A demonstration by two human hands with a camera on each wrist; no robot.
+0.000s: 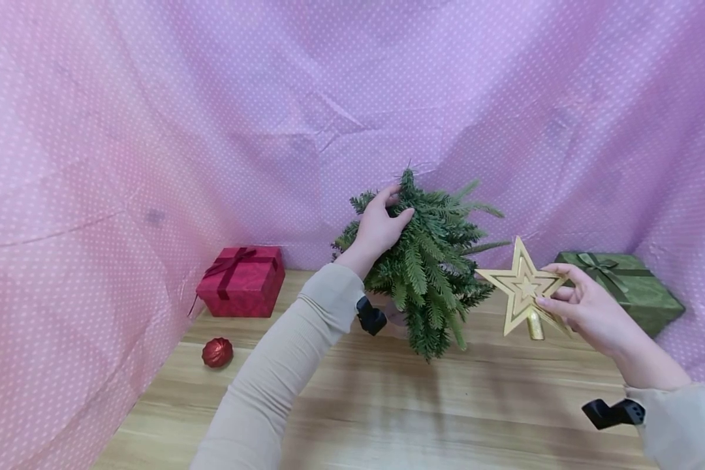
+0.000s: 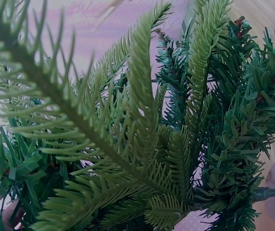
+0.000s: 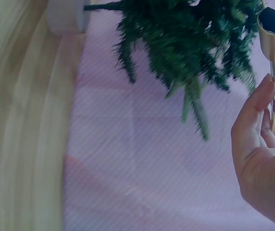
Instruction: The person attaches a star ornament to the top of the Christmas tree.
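**The gold star [image 1: 526, 287] is right of the treetop [image 1: 408, 179], socket [image 1: 536, 326] down**

Your right hand [image 1: 590, 312] pinches the star's right side, well apart from the treetop; the socket points toward the worktop [image 1: 476, 418]. Your left hand [image 1: 382, 225] is at the treetop; you cannot tell whether it grips.

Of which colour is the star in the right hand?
The star is gold, seen best in the head view.

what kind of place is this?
Probably a staged tabletop recording setup: pink polka-dot fabric hung around a wood-grain table, with a small artificial Christmas tree and a ribboned red gift box on it.
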